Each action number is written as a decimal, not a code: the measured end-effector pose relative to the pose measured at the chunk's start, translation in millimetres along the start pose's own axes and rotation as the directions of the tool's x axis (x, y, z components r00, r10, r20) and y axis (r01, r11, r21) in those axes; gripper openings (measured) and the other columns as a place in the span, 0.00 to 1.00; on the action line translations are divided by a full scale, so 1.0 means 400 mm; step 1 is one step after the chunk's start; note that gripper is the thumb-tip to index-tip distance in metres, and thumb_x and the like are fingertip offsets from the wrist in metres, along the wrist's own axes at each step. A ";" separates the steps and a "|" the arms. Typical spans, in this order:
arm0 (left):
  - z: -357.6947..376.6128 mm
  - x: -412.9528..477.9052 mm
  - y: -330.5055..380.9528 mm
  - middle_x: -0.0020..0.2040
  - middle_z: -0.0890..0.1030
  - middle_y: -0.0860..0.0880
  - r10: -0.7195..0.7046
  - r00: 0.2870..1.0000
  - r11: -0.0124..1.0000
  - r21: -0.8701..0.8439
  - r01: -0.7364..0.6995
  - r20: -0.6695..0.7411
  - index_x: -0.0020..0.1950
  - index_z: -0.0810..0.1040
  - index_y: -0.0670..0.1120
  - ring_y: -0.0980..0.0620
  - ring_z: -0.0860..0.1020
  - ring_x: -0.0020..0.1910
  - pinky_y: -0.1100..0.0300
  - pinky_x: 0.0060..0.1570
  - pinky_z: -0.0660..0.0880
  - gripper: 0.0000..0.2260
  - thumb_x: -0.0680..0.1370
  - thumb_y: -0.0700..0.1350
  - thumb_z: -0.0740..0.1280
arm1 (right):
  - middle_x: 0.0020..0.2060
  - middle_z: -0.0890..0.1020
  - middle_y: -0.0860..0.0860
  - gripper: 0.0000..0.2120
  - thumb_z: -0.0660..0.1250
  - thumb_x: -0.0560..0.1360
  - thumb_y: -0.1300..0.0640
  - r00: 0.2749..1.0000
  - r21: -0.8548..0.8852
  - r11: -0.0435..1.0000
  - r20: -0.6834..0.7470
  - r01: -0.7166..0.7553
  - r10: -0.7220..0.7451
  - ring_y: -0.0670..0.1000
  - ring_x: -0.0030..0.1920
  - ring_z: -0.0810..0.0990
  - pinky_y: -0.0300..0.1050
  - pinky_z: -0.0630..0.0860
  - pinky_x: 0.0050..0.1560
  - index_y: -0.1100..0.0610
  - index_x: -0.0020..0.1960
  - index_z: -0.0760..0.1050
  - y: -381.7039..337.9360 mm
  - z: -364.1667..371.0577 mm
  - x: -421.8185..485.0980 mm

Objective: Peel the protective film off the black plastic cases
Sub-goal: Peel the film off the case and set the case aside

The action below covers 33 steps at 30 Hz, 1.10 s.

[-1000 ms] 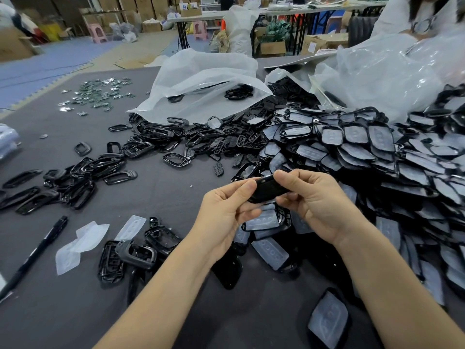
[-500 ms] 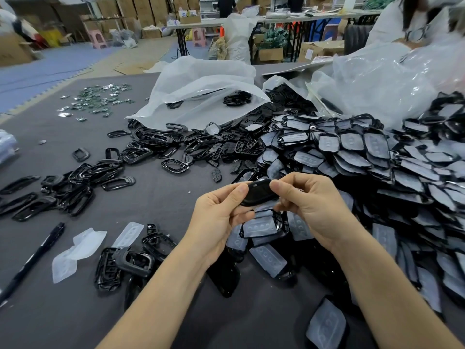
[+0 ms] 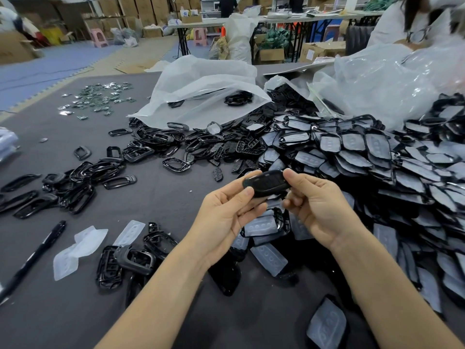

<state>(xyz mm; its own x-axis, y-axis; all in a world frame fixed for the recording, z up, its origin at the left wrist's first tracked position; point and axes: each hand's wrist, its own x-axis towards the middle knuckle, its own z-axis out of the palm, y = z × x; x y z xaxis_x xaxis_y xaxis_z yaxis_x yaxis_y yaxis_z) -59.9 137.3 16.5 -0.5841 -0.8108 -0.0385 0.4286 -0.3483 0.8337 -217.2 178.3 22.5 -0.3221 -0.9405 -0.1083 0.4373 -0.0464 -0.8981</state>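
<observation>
The grey bench (image 3: 161, 205) ends along a slanted far-left edge, with blue floor mats (image 3: 37, 69) beyond it. Bare cloth shows in a strip ahead of the left hand (image 3: 224, 215) and at the near left corner — the rest is crowded. A heap of film-covered cases (image 3: 377, 157) fills the whole right side and runs under the right forearm. Loose black frames (image 3: 75, 182) spread over the left, a white plastic bag (image 3: 201, 96) lies across the back, and small metal parts (image 3: 100, 99) are scattered near the far edge. Near the left forearm lie peeled films (image 3: 80, 248), a few more frames and a black pen (image 3: 35, 255).

Both hands hover above the bench at the heap's near edge, holding one black case (image 3: 265, 183) between them. The left hand's fingers (image 3: 247, 193) pinch its left end, thumb on top. The right hand (image 3: 322, 210) pinches its right end, thumb tip on the upper edge and the other fingers curled beneath. The case is a glossy, rounded oblong lying roughly level, with faint button outlines on its face — whether film covers it I cannot tell.
</observation>
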 end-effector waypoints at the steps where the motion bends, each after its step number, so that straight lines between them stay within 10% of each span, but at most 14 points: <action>1: 0.001 0.000 -0.001 0.51 0.85 0.44 0.005 1.000 1.000 -0.001 -0.005 0.003 0.51 0.86 0.47 0.53 0.84 0.46 0.65 0.43 0.79 0.12 0.72 0.39 0.66 | 0.21 0.68 0.46 0.10 0.72 0.64 0.55 1.000 0.018 1.000 -0.004 -0.002 0.002 0.43 0.23 0.67 0.37 0.74 0.28 0.63 0.37 0.77 -0.002 -0.001 0.000; 17: 0.001 0.000 0.005 0.52 0.84 0.41 0.037 0.999 0.999 -0.010 -0.038 -0.035 0.52 0.85 0.44 0.52 0.84 0.46 0.65 0.40 0.80 0.12 0.72 0.38 0.66 | 0.24 0.73 0.49 0.09 0.71 0.67 0.54 0.995 0.004 0.999 0.088 -0.050 0.050 0.46 0.23 0.72 0.41 0.78 0.31 0.60 0.40 0.81 -0.013 0.000 -0.008; 21: -0.005 0.000 0.005 0.57 0.83 0.45 0.102 0.995 0.990 0.094 -0.100 -0.011 0.61 0.79 0.45 0.48 0.83 0.54 0.62 0.45 0.80 0.16 0.73 0.41 0.66 | 0.22 0.73 0.48 0.06 0.72 0.68 0.55 0.983 -0.053 0.983 -0.051 0.175 -0.177 0.45 0.23 0.72 0.40 0.77 0.31 0.54 0.33 0.82 -0.024 0.007 -0.016; 25: -0.042 0.011 0.025 0.57 0.83 0.46 0.237 0.962 0.955 0.216 -0.205 -0.136 0.63 0.78 0.47 0.46 0.82 0.55 0.61 0.46 0.80 0.14 0.78 0.42 0.64 | 0.24 0.76 0.44 0.06 0.71 0.74 0.54 0.647 -0.587 0.608 -0.179 0.535 -0.742 0.43 0.26 0.73 0.37 0.74 0.31 0.47 0.38 0.80 -0.057 -0.031 -0.023; 28: -0.078 0.019 0.049 0.51 0.85 0.48 0.337 0.887 0.918 0.318 -0.236 -0.316 0.57 0.80 0.48 0.48 0.83 0.52 0.62 0.45 0.80 0.12 0.81 0.35 0.60 | 0.33 0.81 0.45 0.06 0.69 0.76 0.54 0.320 -0.877 0.200 -0.057 0.436 -0.946 0.45 0.35 0.77 0.37 0.72 0.38 0.56 0.46 0.82 -0.080 -0.077 -0.020; 30: -0.118 0.025 0.063 0.52 0.85 0.51 0.529 0.764 0.729 0.659 -0.185 -0.371 0.56 0.80 0.50 0.47 0.81 0.56 0.59 0.54 0.79 0.14 0.81 0.34 0.61 | 0.37 0.83 0.51 0.08 0.69 0.76 0.56 0.208 -0.938 0.091 -0.021 0.335 -0.978 0.55 0.42 0.78 0.40 0.72 0.44 0.61 0.49 0.82 -0.091 -0.101 -0.012; 33: -0.193 0.028 0.091 0.71 0.72 0.44 0.679 0.701 0.088 0.972 0.218 -0.219 0.68 0.75 0.49 0.42 0.64 0.74 0.43 0.74 0.54 0.19 0.78 0.37 0.65 | 0.39 0.77 0.39 0.09 0.69 0.75 0.57 0.185 -0.965 0.092 -0.047 0.244 -0.982 0.63 0.49 0.77 0.57 0.75 0.52 0.61 0.52 0.82 -0.107 -0.126 -0.004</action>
<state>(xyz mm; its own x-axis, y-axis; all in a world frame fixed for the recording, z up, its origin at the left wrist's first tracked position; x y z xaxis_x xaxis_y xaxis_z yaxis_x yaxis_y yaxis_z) 2.4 79.1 3.8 0.0326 -0.9074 0.4190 -0.7598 0.2499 0.6002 -277.7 198.7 39.7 -0.5282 -0.1129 0.8416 -0.8489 0.0911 -0.5206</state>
